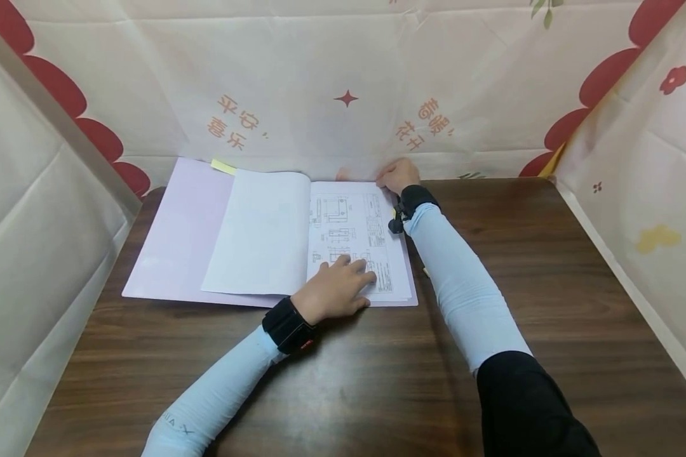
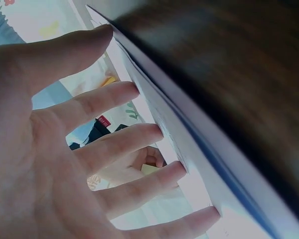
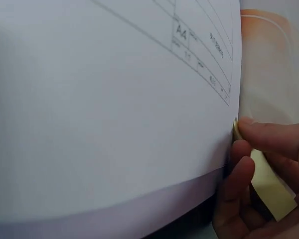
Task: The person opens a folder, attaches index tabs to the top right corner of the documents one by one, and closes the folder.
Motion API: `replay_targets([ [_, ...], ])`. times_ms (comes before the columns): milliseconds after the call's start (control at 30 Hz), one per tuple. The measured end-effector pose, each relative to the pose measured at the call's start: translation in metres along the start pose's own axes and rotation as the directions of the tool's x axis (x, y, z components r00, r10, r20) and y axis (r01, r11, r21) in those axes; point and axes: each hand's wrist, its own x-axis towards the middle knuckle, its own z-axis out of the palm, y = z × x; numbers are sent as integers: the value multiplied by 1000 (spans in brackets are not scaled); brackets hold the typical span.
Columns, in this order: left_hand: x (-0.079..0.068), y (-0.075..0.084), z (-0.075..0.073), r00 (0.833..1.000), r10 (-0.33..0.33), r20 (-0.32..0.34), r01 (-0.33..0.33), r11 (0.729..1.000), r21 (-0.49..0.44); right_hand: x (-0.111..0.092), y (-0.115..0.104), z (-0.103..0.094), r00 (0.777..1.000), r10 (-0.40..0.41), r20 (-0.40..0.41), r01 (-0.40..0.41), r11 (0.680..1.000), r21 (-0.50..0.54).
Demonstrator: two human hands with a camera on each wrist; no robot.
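A lilac folder [image 1: 171,241] lies open on the table, holding a booklet of white sheets. Its right-hand page [image 1: 343,212] carries printed technical drawings and a title block. My left hand [image 1: 337,287] rests on that page's lower part, fingers spread and fingertips on the paper, thumb near the bottom edge. At the far right corner, my right hand [image 1: 400,176] pinches a yellow sticky note [image 3: 270,186] between thumb and fingers, right at the page edge. The left-hand page [image 1: 269,235] is blank.
Another yellow sticky note [image 1: 223,167] sticks out at the top of the left-hand page. A small yellow bit [image 1: 426,272] shows beside my right sleeve. Printed cloth [image 1: 343,57] hangs close behind the folder, with side panels around the brown wooden table [image 1: 343,393].
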Motion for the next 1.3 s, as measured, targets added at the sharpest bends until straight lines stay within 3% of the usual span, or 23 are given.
replay_targets([
  [500,0,4,-3,1000,12,-18,-12,1000,8,-10,-4,-5,995,45,-86,-48,998,-33],
  [733,0,4,-2,1000,-12,-17,12,1000,12,-21,-9,-2,985,-31,-168,16,996,-91],
  [1033,-2,6,0,1000,-6,-17,7,1000,8,-10,5,-4,982,-32,-189,10,993,-117],
  [1300,-4,4,0,1000,-1,-20,2,1000,25,-5,17,-17,980,-57,-191,21,982,-187],
])
